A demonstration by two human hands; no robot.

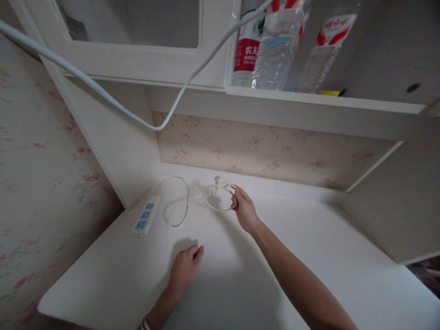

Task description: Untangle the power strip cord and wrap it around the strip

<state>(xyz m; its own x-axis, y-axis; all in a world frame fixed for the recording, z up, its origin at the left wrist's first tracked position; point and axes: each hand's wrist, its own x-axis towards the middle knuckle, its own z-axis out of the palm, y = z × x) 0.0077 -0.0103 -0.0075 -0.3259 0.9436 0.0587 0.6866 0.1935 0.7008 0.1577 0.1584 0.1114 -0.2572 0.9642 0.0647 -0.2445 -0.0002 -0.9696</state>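
Note:
My right hand [244, 208] is closed around a looped white power cord [219, 210], holding the coil just above the back of the white desk [295, 247]. From the coil the cord runs left in loose loops across the desktop. A white power strip [146, 216] with blue sockets lies at the left, near the side panel. My left hand [186, 266] is curled into a loose fist over the desk, in front of the cord, with nothing visible in it. A bracelet circles the left wrist.
A thick white cable [125, 110] droops across the upper left, in front of the cabinet door [144, 59]. Plastic bottles [275, 59] stand on the open shelf [326, 103] above the desk. A side panel [106, 133] bounds the left; floral wallpaper covers the walls.

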